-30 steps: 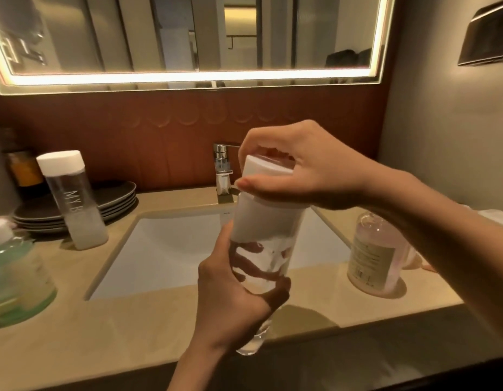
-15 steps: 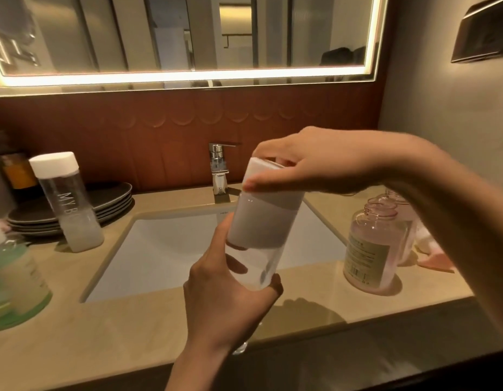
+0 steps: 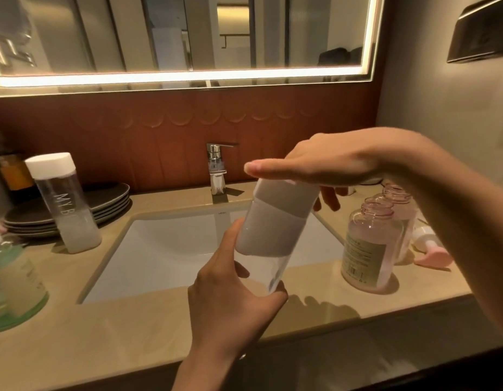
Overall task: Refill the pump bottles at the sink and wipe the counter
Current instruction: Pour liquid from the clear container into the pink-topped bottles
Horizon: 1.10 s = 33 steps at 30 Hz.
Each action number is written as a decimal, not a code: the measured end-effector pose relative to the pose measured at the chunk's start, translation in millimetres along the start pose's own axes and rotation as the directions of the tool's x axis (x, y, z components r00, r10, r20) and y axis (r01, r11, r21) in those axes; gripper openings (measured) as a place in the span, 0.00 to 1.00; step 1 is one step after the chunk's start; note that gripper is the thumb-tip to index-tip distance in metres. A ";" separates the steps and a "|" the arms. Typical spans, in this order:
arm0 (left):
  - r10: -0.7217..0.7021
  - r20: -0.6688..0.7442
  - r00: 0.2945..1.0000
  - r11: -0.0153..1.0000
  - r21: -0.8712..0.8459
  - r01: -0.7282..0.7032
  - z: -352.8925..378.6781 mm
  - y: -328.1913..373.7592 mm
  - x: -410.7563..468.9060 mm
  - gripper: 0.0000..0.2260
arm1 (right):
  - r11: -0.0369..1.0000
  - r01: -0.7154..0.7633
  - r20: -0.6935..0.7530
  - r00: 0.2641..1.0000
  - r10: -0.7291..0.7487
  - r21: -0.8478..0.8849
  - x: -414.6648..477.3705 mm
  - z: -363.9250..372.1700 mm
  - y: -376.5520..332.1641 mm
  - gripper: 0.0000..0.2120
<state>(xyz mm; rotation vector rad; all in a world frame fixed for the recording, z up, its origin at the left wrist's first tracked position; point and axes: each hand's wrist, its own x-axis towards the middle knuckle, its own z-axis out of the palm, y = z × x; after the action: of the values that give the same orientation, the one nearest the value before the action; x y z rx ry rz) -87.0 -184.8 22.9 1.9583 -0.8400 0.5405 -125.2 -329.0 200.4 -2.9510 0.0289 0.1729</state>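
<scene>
Leaning rightward, the bottle (image 3: 270, 230) looks white above, clear below.

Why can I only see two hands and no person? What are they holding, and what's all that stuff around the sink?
The camera sits on the person's head and looks down, so you see only their hands. The left hand grips a clear plastic bottle with a white top from below; the right hand lies over the top, fingers curled behind it. They hold it in front of the white sink. On the beige counter stand two open pink bottles, a second clear white-capped bottle, a green bottle and a stack of dark plates. A pink-and-white pump lies at the right.
</scene>
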 end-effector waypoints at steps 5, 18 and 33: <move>0.009 0.006 1.000 1.000 0.018 -0.009 1.6 -1.9 -1.6 0.41 | 0.948 0.180 0.102 0.972 -0.213 0.261 -14.9 -9.5 17.4 0.26; 0.045 -0.035 0.998 0.997 0.057 -0.043 4.8 0.7 -4.3 0.42 | 0.978 0.164 0.041 0.985 -0.170 0.128 -8.1 0.4 15.4 0.31; -0.048 -0.097 0.994 0.990 -0.137 0.034 -5.2 -14.0 -2.4 0.42 | 0.941 0.246 -0.413 0.901 -0.134 0.231 -13.7 12.0 59.7 0.35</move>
<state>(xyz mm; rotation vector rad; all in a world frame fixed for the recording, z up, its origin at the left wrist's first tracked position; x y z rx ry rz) -78.5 -174.5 15.9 1.8056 -0.7525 0.5388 -142.0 -385.4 179.4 -2.6339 -0.1704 -0.4197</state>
